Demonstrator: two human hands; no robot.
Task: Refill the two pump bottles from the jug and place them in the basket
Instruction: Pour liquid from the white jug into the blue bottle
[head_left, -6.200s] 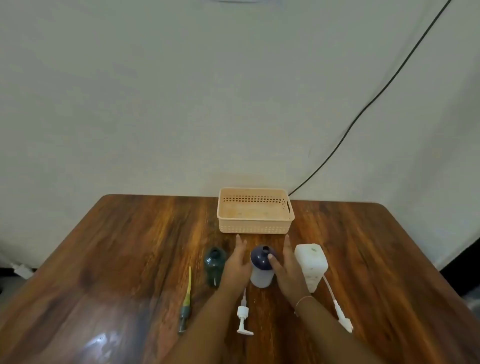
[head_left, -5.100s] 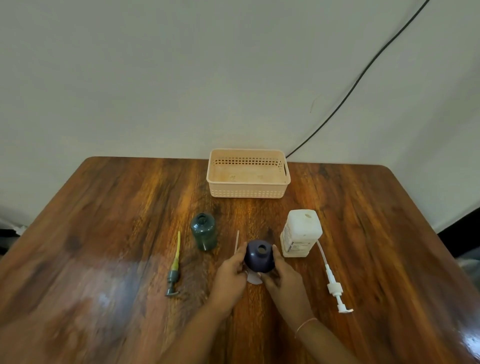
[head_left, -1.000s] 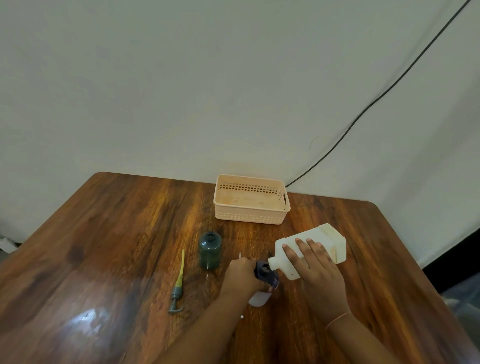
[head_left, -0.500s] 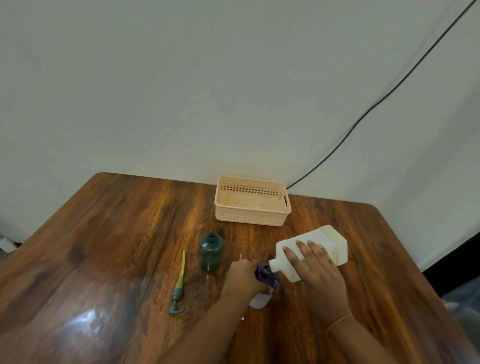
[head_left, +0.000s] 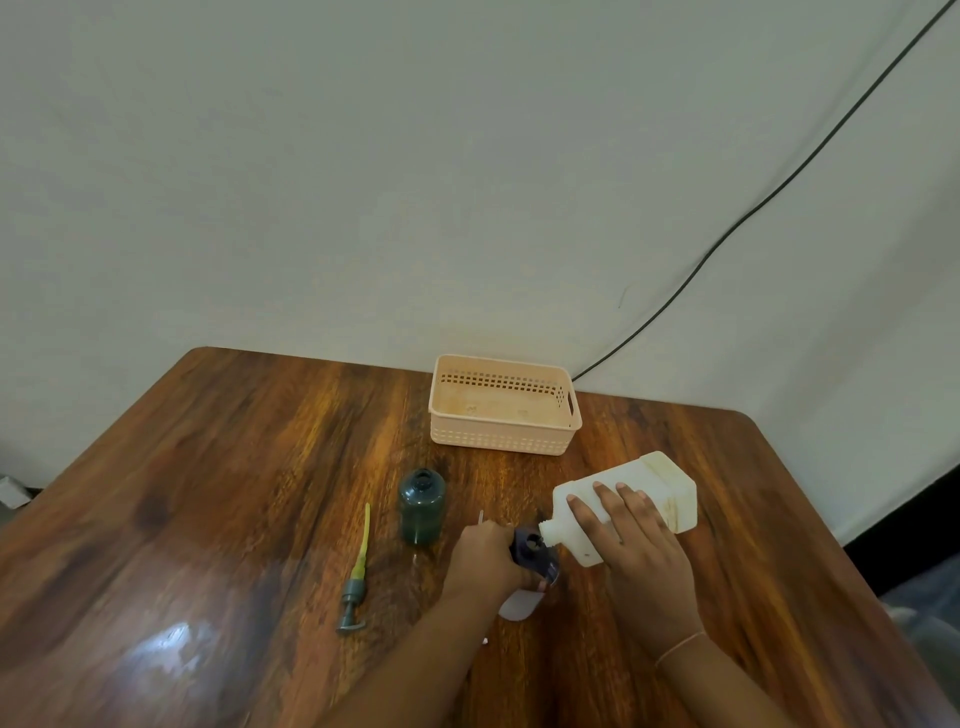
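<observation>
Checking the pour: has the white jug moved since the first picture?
Yes. The jug, earlier upright before the basket's right corner, is tipped leftward in the right hand, spout at the bottle.

One wide-angle view from the person's head, facing forward and down over the bench (head_left: 218, 493), pale wall (head_left: 363, 182) filling the upper half, left hand (head_left: 483, 558) and right hand (head_left: 631, 540) close, low centre

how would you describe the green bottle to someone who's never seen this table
Find the peach basket at the far edge of the table. Just in front, slightly left, stands the dark green bottle: upright, open-necked, untouched, unlike the purple-topped bottle the left hand grips.
</observation>
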